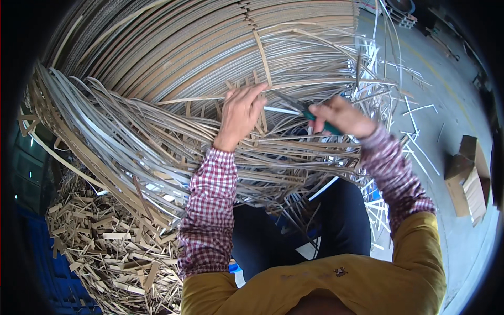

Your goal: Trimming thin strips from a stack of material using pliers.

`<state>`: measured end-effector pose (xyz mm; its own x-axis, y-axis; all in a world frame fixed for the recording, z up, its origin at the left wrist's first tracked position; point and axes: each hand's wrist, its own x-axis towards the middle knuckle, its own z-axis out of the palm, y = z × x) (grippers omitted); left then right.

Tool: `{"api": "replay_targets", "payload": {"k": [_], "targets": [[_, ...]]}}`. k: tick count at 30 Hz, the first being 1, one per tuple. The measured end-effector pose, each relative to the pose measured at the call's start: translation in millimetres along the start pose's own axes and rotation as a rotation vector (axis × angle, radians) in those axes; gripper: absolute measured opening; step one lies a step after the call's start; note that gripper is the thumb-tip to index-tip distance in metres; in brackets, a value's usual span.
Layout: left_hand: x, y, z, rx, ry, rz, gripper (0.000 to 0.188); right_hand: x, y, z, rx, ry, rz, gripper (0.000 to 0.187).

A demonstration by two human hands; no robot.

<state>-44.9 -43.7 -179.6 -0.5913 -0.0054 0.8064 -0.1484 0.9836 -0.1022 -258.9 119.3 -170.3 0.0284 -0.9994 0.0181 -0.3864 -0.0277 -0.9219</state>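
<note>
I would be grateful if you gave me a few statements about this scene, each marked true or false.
1. The right hand holds a green-handled cutter. True.
2. The left hand is hidden from view. False: it shows over the long strips, left of the cutter.
3. A heap of short brown pieces lies at the lower left. True.
4. The cardboard box is at the picture's left edge. False: it is on the grey floor at the right.
5. Both forearms wear checked sleeves. True.

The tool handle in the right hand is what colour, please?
Dark green tool handle, best in the head view.
</note>
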Motion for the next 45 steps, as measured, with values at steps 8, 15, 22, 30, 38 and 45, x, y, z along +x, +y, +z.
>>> {"api": "replay_targets", "payload": {"k": [8,15,22,30,38,45], "targets": [[5,-9,2,-0.371,-0.403,-0.52,0.032,65,-49,-48,-0.071,0.313,-0.042,0.045],[38,15,40,-0.718,-0.116,-0.977,0.027,77,-53,-51,-0.008,0.312,0.01,0.046],[-58,1,0,-0.361,-0.727,-0.843,0.032,98,-64,-54,-0.093,0.214,0.031,0.045],[-38,24,-25,-0.311,-0.087,-0.684,0.033,121,-59,-22,-0.256,0.331,-0.017,0.048],[-1,20,-24,-0.171,0.156,-0.198,0.034,16,26,60,-0.082,0.304,-0.029,0.042],[-45,-9,-6,-0.243,-0.767,-0.746,0.027,27,-3,-10,-0.274,0.121,-0.025,0.044]]}}
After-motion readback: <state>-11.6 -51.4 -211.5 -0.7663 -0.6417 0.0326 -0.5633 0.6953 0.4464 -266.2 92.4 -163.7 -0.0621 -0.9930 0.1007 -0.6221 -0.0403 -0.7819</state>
